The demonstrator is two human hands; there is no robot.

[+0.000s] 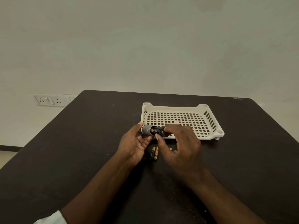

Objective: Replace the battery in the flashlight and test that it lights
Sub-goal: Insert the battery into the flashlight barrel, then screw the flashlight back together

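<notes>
A grey flashlight body [146,130] is held sideways above the dark table [80,143], in front of the near rim of the white perforated tray [210,136]. It is cradled by the left hand [135,143], thumb at its closed end, fingers curled under it. A black battery holder [157,131] with orange-and-black cells showing sits partway in the body's open end, at 3 o'clock of the body, and is pinched by the right hand [179,143] between thumb and fingertips. Two loose batteries [154,153] lie side by side on the table at 6 o'clock of the flashlight; a third battery tip [170,149] shows under the right hand. Whether the holder is going in or out cannot be told.

Risks, as judged: holder jammed if tilted against the tube; a cell popped loose by squeezing; old and new cells mixed up, being so close; polarity reversed, so no light.
</notes>
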